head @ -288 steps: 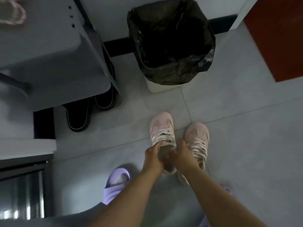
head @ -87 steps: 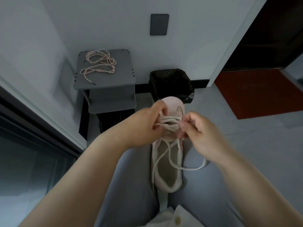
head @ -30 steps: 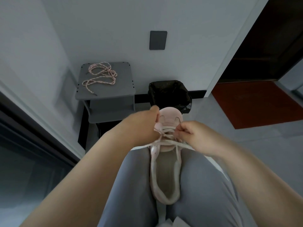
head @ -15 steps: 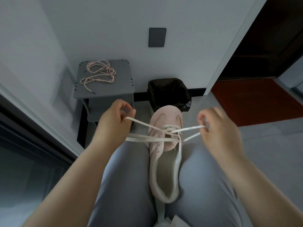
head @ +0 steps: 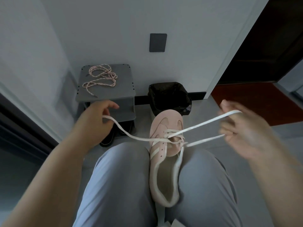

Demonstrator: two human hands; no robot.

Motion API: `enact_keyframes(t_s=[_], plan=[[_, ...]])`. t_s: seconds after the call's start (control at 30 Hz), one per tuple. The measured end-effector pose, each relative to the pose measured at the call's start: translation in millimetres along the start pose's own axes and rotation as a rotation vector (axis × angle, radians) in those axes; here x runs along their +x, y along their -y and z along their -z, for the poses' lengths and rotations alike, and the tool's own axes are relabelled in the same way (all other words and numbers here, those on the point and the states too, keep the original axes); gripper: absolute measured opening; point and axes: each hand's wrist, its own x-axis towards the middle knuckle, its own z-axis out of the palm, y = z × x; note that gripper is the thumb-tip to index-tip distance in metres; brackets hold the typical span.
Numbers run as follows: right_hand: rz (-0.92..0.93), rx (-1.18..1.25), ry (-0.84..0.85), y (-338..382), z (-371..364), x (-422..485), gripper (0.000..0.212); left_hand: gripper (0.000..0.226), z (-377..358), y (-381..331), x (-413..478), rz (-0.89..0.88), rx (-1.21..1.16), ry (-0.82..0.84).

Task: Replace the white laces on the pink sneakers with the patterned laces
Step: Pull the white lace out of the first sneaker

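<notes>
A black-lined trash bin (head: 169, 97) and a small grey shelf (head: 114, 94) holding the pink patterned rope laces (head: 100, 78) stand ahead by the wall, while the pink sneaker (head: 165, 154) sits between grey-trousered knees (head: 124, 177), its flat white lace (head: 206, 123) pulled sideways by the pinching left hand (head: 95, 124) and blurry, gripping right hand (head: 246, 133).

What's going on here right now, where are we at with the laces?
A seated person has one pink sneaker wedged between their knees and is unlacing it. The left hand and right hand each grip a stretch of the white lace, drawn out sideways, though it is threaded through the lower eyelets. The patterned laces lie untouched on the grey shelf unit.
</notes>
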Motion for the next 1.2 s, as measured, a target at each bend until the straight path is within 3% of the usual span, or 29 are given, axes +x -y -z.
enact_keyframes(t_s=[0.03, 0.07, 0.1, 0.13, 0.17, 0.23, 0.27, 0.33, 0.4, 0.43, 0.47, 0.57, 0.7, 0.8, 0.93, 1.07, 1.2], plan=[[-0.172, 0.145, 0.124, 4, -5, -3, 0.018, 0.031, -4, -1, 0, -0.014, 0.03, 0.03], [-0.176, 0.01, 0.197, 6, -4, -5, 0.022, 0.032, -9, -1, -1, -0.01, 0.044, 0.042], [-0.025, -0.325, 0.206, 6, 2, -6, 0.024, 0.033, -12, -3, -2, 0.01, 0.055, 0.046], [0.172, -0.647, 0.133, 8, 13, -5, 0.021, 0.035, -15, -5, -3, 0.037, 0.07, 0.053], [0.359, -0.918, -0.108, 12, 25, 0, 0.021, 0.037, -16, -7, -4, 0.059, 0.093, 0.069], [0.514, -1.042, -0.365, 25, 52, 6, 0.029, 0.038, -21, -12, -7, 0.032, 0.091, 0.087], [0.511, -1.01, -0.308, 30, 64, 7, 0.028, 0.037, -24, -18, -8, -0.007, 0.04, 0.073], [0.359, -0.976, 0.196, 32, 71, 2, 0.034, 0.035, -34, -32, -13, -0.078, -0.095, 0.05], [0.054, -0.815, 0.718, 31, 53, -16, 0.045, 0.035, -49, -48, -14, -0.13, -0.203, 0.076], [0.004, -0.725, 0.837, 28, 43, -21, 0.044, 0.032, -56, -55, -15, -0.14, -0.247, 0.1], [0.059, -0.674, 0.84, 22, 35, -21, 0.042, 0.028, -62, -61, -15, -0.136, -0.273, 0.13], [0.291, -0.756, 0.441, -5, 6, -9, 0.022, 0.014, -75, -71, -14, -0.072, -0.28, 0.2], [0.222, -0.969, 0.238, -47, -24, 10, 0.008, 0.014, -81, -72, -14, -0.011, -0.246, 0.223], [0.171, -0.891, 0.16, -67, -32, 16, 0.014, 0.016, -82, -69, -11, 0.02, -0.147, 0.256], [0.196, -0.947, 0.202, -68, -37, 17, 0.011, 0.015, -80, -71, -5, -0.008, -0.047, 0.372], [0.264, -0.896, 0.293, -53, -38, 14, 0.014, 0.028, -62, -75, 1, -0.206, -0.017, 0.421], [0.164, -0.951, 0.418, -41, -38, 18, 0.019, 0.016, -51, -80, 5, -0.271, 0.003, 0.451]])
